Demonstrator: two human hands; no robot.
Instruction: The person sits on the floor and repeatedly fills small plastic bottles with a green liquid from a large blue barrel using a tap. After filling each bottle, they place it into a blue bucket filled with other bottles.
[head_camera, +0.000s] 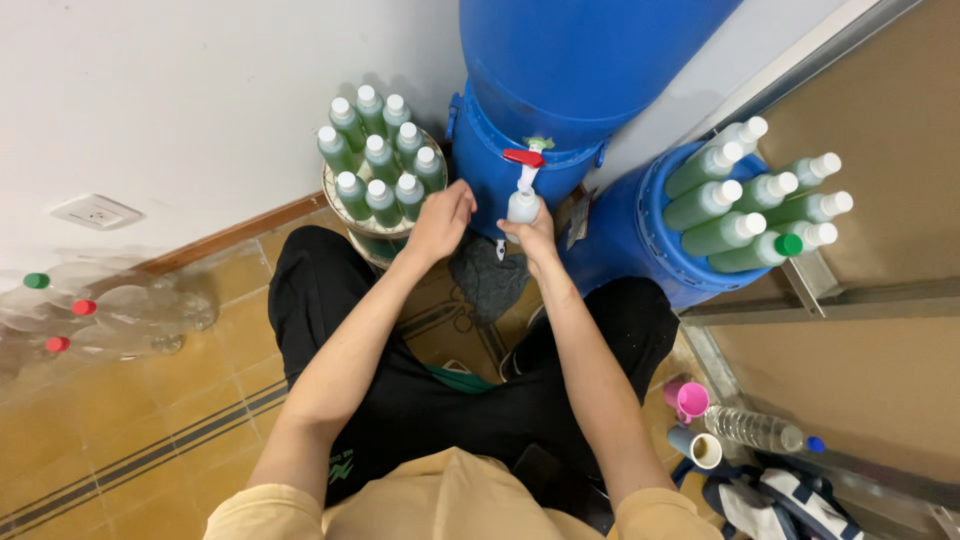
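Between the white wall and a metal-framed board panel (880, 350), sitting hemmed in on yellow floor tile (120, 440), knees spread around a grey cloth (490, 280), with little free room ahead and open floor only to the left. Right hand (533, 235) gripping a small bottle (523, 206) directly beneath the red-handled white tap (525, 165) of a large blue plastic drum (570, 70), fingers wrapping the bottle's lower part. Left hand (440, 218) curling loosely just beside the drum's base, near the bottle; whether grasping anything, impossible to tell. Standing tightly packed on a round tray (335, 190) against the wall, white-capped bottles of green liquid (375, 160). Lying slanted in a round blue tub (650, 250) on the right, more green-filled bottles (740, 200), one green-capped. Resting along the left wall, clear empty bottles (130, 310) with red and green caps. Lying near the right knee, a pink cup (690, 400), a clear ribbed bottle (755, 428) and a striped bag (790, 500).
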